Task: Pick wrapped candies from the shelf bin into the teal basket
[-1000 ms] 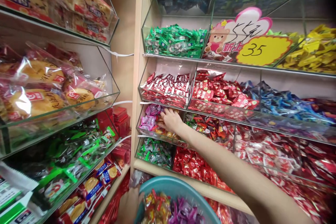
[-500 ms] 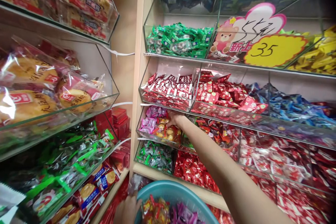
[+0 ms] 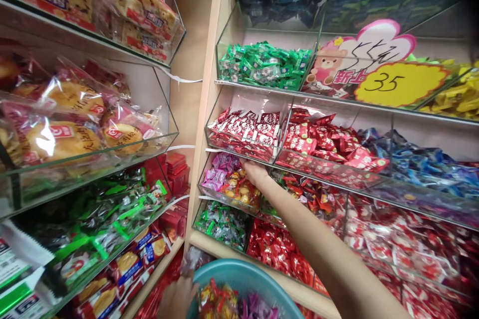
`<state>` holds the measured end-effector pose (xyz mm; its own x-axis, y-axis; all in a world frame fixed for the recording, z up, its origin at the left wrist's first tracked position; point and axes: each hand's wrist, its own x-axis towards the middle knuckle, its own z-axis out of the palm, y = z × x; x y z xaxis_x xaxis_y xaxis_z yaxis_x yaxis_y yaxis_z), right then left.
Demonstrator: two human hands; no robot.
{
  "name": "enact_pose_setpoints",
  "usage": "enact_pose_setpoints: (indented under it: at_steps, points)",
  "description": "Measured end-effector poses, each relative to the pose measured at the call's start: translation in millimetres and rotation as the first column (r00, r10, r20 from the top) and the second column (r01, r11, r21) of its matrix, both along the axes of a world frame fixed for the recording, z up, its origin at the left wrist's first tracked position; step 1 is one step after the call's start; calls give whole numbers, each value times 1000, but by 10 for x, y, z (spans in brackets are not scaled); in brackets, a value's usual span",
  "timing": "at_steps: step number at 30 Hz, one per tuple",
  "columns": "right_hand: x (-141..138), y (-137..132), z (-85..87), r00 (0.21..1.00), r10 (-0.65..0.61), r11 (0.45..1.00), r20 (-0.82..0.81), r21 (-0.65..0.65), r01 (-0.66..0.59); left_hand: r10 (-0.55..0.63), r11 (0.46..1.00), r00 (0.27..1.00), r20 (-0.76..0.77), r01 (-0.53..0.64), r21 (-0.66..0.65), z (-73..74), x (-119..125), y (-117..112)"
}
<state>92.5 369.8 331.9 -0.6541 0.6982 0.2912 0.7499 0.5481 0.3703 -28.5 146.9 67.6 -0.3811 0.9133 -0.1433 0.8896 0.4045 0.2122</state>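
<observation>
My right hand (image 3: 256,174) reaches into a low clear bin, among gold-wrapped candies (image 3: 241,189). Its fingertips are hidden by the candies and the shelf above, so their grip does not show. Pink-purple wrapped candies (image 3: 220,169) lie at the left of the same bin. At the bottom, my left hand (image 3: 177,296), somewhat blurred, is closed at the left rim of a teal plastic basket (image 3: 239,266). Inside the basket are gold-and-red wrapped candies (image 3: 217,301) and purple wrapped candies (image 3: 258,306).
Clear bins of green packets (image 3: 265,65), red packets (image 3: 325,134) and blue packets (image 3: 426,159) rise in tiers. Packaged breads (image 3: 67,134) fill the left shelves. A wooden post (image 3: 209,65) divides the two sides. Price signs (image 3: 400,84) stick out at upper right.
The view has shifted, so the shelves sit slightly farther right. My right hand stays in the gold candy bin, its fingers now more hidden. My left hand remains at the basket.
</observation>
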Motion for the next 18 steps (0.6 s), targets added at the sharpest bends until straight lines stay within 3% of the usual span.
enact_pose_setpoints:
  at_steps: [7,15,18]
  points:
    - [-37,-58,-49,996,-69,997,-57,-25,68,6,1000,997,-73,-6,-12,6,7,-58]
    - [64,-204,-47,998,2,1000,-66,2,-1,-41,999,994,-105,37,-38,69,14,-90]
    - [95,-288,-87,997,61,995,-50,79,-57,-60,997,994,-93,56,-49,96,30,-102]
